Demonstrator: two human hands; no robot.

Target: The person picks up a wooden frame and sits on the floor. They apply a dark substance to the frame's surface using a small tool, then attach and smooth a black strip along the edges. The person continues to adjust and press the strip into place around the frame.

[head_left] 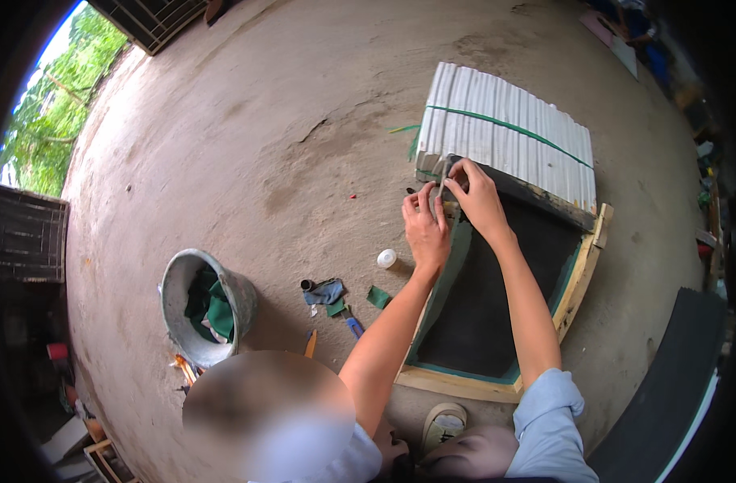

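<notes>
A light wooden frame point(456, 386) with a black panel point(496, 298) and green edging lies in front of me, its far end against a bundle of white slabs point(496, 121). Both hands meet at the frame's far left corner. My right hand point(476, 197) pinches a thin, pale strip point(443, 175) between thumb and fingertips. Close beside it, my left hand point(426, 229) has its fingers bent in towards the same strip; what sits between them is too small to make out. A dark bar point(537, 196) runs along the frame's far end.
Left of the frame stand a grey bucket point(247, 294) with green cloth and a white-capped bottle point(387, 258). Cloth scraps point(327, 291) and a blue-handled tool point(353, 324) lie nearby. A green strap binds the slabs. A long dark sheet point(665, 386) curves along the right.
</notes>
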